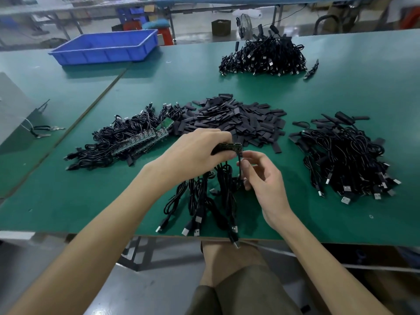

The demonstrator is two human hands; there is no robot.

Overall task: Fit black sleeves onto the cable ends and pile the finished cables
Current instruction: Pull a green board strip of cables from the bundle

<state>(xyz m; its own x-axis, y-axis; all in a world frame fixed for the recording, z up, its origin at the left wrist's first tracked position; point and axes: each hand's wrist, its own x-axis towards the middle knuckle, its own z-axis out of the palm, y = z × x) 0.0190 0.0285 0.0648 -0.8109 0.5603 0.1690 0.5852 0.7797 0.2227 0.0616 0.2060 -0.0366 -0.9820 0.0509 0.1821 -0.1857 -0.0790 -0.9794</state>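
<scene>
Below left hand (196,150) grip, cable bundle (223,178) hangs.

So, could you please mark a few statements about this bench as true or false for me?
1. The blue tray stands at the far left of the table. True.
2. The loose black sleeves lie inside that tray. False: they are heaped on the table, mid-bench.
3. The left hand grips a bunch of cables. True.
4. The right hand lies flat on the table. False: it is raised, pinching a single cable.
5. Cables with green boards lie left of the sleeve heap. True.
</scene>
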